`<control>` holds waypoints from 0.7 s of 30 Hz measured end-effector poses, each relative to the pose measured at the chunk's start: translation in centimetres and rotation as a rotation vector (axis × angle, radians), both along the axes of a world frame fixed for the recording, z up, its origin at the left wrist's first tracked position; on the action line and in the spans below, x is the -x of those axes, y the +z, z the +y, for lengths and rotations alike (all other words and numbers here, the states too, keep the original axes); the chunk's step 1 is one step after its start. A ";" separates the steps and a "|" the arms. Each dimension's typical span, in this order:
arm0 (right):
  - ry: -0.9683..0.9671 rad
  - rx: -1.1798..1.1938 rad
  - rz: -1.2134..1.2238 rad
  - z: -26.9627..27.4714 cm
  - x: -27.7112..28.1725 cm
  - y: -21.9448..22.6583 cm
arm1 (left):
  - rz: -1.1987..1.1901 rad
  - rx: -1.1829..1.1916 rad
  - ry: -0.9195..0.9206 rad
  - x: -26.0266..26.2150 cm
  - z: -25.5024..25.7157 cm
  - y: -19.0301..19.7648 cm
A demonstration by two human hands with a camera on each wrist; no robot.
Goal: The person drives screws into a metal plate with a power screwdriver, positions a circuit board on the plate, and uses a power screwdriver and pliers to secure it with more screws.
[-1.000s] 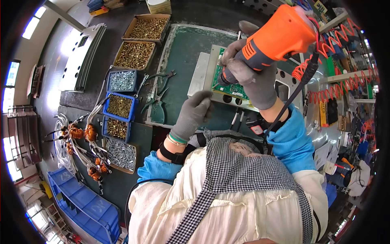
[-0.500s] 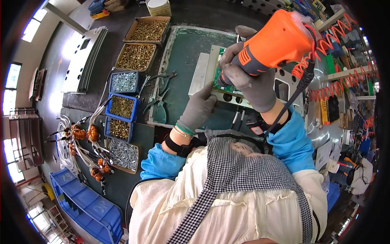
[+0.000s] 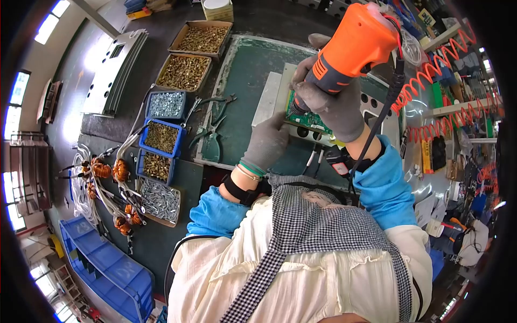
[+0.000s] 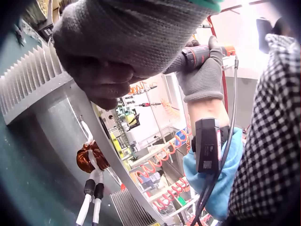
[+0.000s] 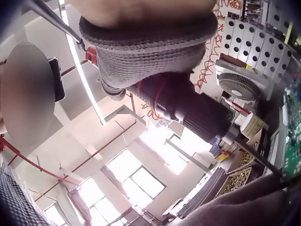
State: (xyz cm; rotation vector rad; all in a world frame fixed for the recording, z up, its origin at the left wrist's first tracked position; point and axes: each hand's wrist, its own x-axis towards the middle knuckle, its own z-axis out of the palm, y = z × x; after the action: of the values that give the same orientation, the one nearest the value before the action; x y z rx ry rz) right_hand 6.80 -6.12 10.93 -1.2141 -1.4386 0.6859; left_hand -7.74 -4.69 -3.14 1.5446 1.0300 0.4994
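Observation:
My right hand [image 3: 331, 107], in a grey glove, grips an orange electric screwdriver [image 3: 350, 51] and holds it point-down over a green circuit board [image 3: 309, 119]. The board is mounted on an aluminium panel [image 3: 280, 89] lying on a green mat [image 3: 242, 81]. The right wrist view shows the right hand [image 5: 150, 42] round the black nose [image 5: 188, 106], with the bit [image 5: 256, 157] reaching toward the board [image 5: 291, 141]. My gloved left hand [image 3: 266, 142] holds the panel's near edge. In the left wrist view the left hand's fingers [image 4: 108, 89] curl at that edge beside heat-sink fins [image 4: 28, 80].
Left of the mat stand cardboard boxes of brass screws [image 3: 183, 72] and blue bins of fasteners [image 3: 159, 137], with pliers [image 3: 210, 132] between. Copper coils with wires [image 3: 107, 172] and a blue crate [image 3: 102, 269] sit nearer. Orange coiled cable [image 3: 441, 75] hangs at right.
My left hand has moved from in front of my chest forward onto the panel's near edge. The screwdriver has shifted a little left and tilted more upright, still over the board.

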 end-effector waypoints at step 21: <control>0.338 0.031 0.138 0.5 -0.3 -0.7 | 0.109 -0.107 0.093 -1.2 0.2 -0.2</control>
State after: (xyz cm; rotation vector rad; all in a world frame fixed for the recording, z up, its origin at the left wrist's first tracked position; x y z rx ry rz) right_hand 7.05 -5.58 10.20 -0.9346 -1.5357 1.0052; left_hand -6.54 -4.54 -3.31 1.6385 1.1791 0.5477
